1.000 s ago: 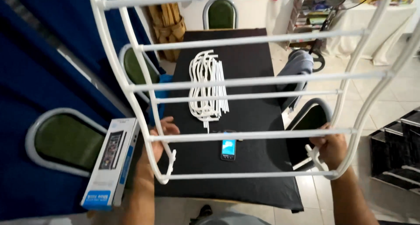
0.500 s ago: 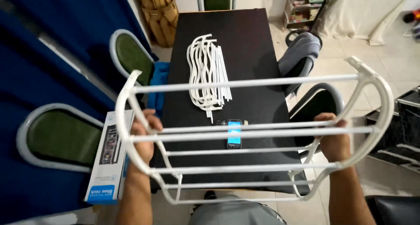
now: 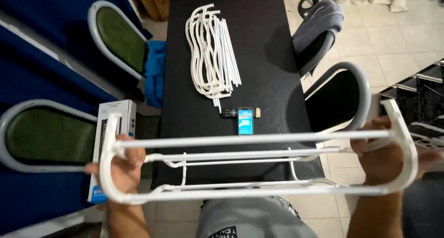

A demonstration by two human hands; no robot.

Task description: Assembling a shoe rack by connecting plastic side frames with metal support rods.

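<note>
I hold a white tubular rack frame (image 3: 259, 139) level in front of me, above the near end of a black table (image 3: 273, 71). My left hand (image 3: 121, 166) grips its curved left end. My right hand (image 3: 379, 155) grips its curved right end. Several white bars run between the two ends. On the table beyond lies a bundle of white tubes and wavy rack parts (image 3: 210, 55). A phone with a lit screen (image 3: 245, 120) lies near the table's front, with a small dark remote-like item (image 3: 227, 112) beside it.
A white and blue box (image 3: 111, 127) rests on a green-seated chair (image 3: 46, 136) at the left; another green chair (image 3: 118, 39) stands behind it. Two dark chairs (image 3: 337, 99) stand right of the table, one draped with grey cloth (image 3: 319, 20). Tiled floor lies to the right.
The frame has come down from upright in front of the view to lying flat and low near my body. Both hands kept hold of its ends.
</note>
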